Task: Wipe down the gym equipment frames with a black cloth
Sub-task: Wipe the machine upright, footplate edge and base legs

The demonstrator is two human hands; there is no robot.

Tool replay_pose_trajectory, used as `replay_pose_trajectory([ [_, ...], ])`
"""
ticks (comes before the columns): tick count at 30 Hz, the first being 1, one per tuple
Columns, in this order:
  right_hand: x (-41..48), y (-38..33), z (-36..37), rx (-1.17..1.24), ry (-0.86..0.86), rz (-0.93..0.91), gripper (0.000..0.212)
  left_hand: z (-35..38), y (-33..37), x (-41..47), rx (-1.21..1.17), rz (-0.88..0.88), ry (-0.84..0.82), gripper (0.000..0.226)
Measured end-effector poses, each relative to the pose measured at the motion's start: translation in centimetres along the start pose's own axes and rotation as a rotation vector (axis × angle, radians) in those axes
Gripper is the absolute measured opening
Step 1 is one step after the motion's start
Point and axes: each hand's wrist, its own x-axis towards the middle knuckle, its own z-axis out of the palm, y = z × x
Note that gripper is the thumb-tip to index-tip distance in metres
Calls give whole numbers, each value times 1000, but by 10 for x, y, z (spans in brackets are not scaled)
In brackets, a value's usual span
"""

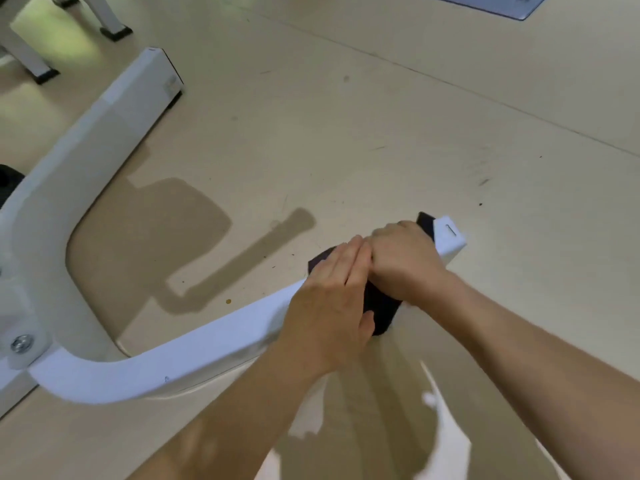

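Where the near leg of the white frame (194, 355) stops just past the R hand (403, 258), a squared end cap (449, 237) w/ a small slot is the closest edge, and only a short bit of bare tube shows between the knuckles and that end. Beyond the cap and on the far side of both hands lies open beige floor (381, 116), scuffed in spots. Back along the tube from the L hand (329, 303), the leg runs bare to a curved bend near a bolt (22, 342). From there a second leg of the same frame heads away to its own squared end. Well past that stand other equipment legs (107, 20) w/ black feet. The L hand lies flat on top of the tube, fingers straight and together, pointing along it w/ the tips up against the R hand and the thumb on the near side. It presses down and grasps nothing. The R hand is curled over the tube, fingers wrapped down the far side, clutching the black cloth (379, 310) against the metal. Both bare forearms come in from the near side. The cloth is draped over the leg under both hands — a flap hangs on the near side by the L thumb, a corner pokes out on the far side beside the L fingertips, and another bit shows past the R hand, next to the cap. Its long axis follows the tube, running from the L wrist toward the cap.
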Motion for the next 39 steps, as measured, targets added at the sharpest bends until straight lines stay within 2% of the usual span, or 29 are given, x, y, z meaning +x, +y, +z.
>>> replay_pose_trajectory([
  [3, 13, -70, -1, 161, -216, -119, 29, -9, -24, -18, -69, -218, -87, 88],
  [6, 20, -57, -9, 173, -274, -244, 46, -23, -57, -52, 127, -175, -149, 66],
  [8, 26, -16, -19, 101, -399, -118, 55, -26, -72, -71, 195, -139, -140, 62],
  [10, 33, 2, -30, 0, -538, 31, 50, -27, -78, -86, 184, -145, -91, 65],
  [11, 36, -7, -32, -17, -580, 23, 47, -32, -76, -90, 125, -170, -53, 67],
  [13, 41, -56, -25, 26, -608, -97, 49, -40, -73, -98, -1, -208, 44, 71],
  [16, 51, -169, -5, 146, -679, -355, 42, -49, -85, -121, -39, -274, 56, 79],
  [18, 51, -234, -1, 165, -641, -445, 29, -53, -112, -148, 84, -346, 32, 90],
  [19, 48, -256, 0, 207, -571, -448, 26, -57, -126, -162, 160, -373, -12, 92],
  [21, 40, -276, 5, 281, -394, -384, 25, -63, -153, -181, 161, -421, -103, 88],
  [22, 30, -274, 5, 322, -257, -351, 26, -65, -160, -187, 127, -426, -133, 83],
  [24, 11, -252, 10, 289, 53, -414, 31, -66, -168, -189, 199, -352, -117, 75],
  [26, -2, -223, 13, 93, 156, -510, 32, -60, -175, -192, 293, -267, -94, 72],
  [29, -16, -219, 15, 55, 104, -546, 43, -52, -187, -203, 361, -224, -73, 65],
  [32, -17, -265, 14, 76, 17, -637, 64, -57, -217, -225, 452, -221, -101, 58],
  [35, -1, -305, -1, 51, -138, -776, 68, -80, -259, -252, 421, -251, -50, 66],
  [37, 13, -324, -17, -19, -302, -794, 70, -98, -281, -264, 427, -235, -62, 76],
  [39, 26, -341, -31, -90, -423, -774, 72, -110, -290, -265, 442, -166, -90, 65],
])
